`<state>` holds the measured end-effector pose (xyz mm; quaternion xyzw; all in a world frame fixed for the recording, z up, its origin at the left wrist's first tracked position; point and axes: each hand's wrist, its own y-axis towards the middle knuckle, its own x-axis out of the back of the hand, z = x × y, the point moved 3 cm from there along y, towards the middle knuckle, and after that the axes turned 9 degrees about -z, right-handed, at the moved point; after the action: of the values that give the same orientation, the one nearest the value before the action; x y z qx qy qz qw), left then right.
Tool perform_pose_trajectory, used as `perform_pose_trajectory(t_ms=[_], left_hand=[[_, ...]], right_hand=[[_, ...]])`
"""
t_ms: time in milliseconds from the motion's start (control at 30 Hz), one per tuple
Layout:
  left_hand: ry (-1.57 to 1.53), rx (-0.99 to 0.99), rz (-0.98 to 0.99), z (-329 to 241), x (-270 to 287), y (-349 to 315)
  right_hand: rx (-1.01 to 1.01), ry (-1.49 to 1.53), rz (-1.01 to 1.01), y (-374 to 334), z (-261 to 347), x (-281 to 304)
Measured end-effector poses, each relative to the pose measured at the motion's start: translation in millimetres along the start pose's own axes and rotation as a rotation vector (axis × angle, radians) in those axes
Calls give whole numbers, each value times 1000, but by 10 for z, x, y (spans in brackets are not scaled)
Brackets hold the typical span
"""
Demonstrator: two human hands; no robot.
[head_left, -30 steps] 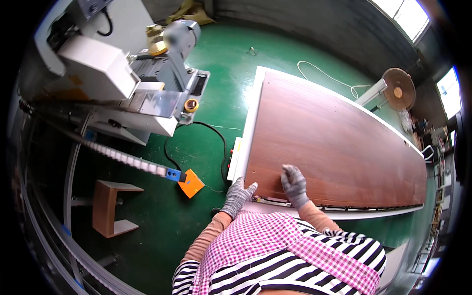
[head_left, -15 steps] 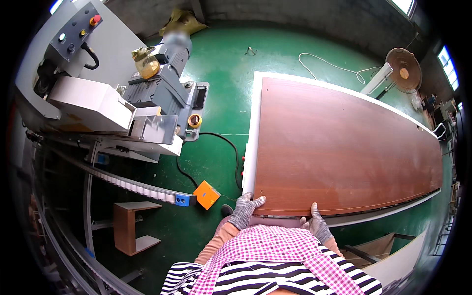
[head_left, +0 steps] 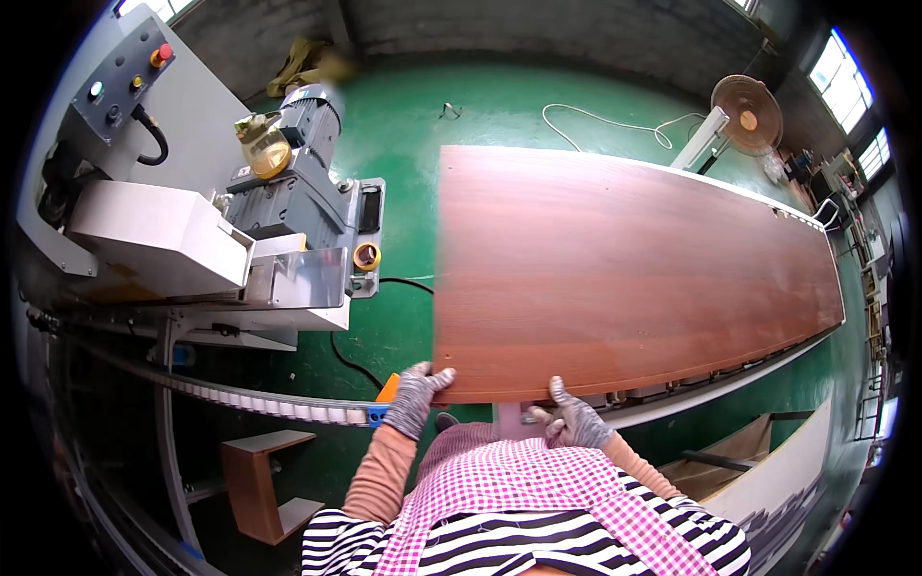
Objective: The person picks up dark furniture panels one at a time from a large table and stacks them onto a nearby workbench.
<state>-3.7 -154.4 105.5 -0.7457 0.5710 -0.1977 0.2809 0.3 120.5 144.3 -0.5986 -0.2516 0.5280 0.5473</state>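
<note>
A large brown wood-grain board (head_left: 624,274) lies flat on a white-edged stand. My left hand (head_left: 414,397), in a grey knit glove, grips its near left corner with the thumb on top and the fingers partly hidden. Along the near edge my right hand (head_left: 576,417), also gloved, pinches the board, thumb above and fingers curled below. The board's left end juts past the stand, close to the blue tip (head_left: 377,416) of a curved roller rail.
A grey machine with a motor (head_left: 288,192) and a control panel (head_left: 123,75) stands at left. The roller rail (head_left: 240,398) curves toward me. A brown and white panel piece (head_left: 254,490) rests below it. A fan (head_left: 747,117) and white cable (head_left: 615,127) are at far right.
The board has slid left across its stand, covering the stand's left white edge. Both my hands have moved left with it, and the orange box by the rail is now mostly hidden.
</note>
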Motion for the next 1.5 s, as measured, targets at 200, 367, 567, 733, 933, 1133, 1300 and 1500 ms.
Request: perform_pose_trajectory(t_ms=[200, 367, 567, 733, 933, 1133, 1300, 1500], left_hand=[[598, -95, -199, 97, 950, 345], [194, -330, -237, -955, 1353, -8], [90, -680, -617, -491, 1281, -457], [-302, -642, -672, 562, 367, -1207], [372, 82, -235, 1064, -390, -1596], [929, 111, -349, 1152, -564, -1631], [832, 255, -281, 1407, -658, -1651], [874, 197, -282, 1526, -572, -1592]], right_hand=[[102, -551, 308, -114, 40, -579], [197, -597, 352, -13, 136, -638], [506, -677, 325, 297, 387, -1085], [1095, -792, 378, 1024, 673, -1341], [1726, -1072, 442, 1273, 697, -2011], [1828, -1216, 302, 1437, 491, -2346], [1832, -1163, 265, 1384, 508, -2363], [1823, -1204, 269, 1410, 560, -2340]])
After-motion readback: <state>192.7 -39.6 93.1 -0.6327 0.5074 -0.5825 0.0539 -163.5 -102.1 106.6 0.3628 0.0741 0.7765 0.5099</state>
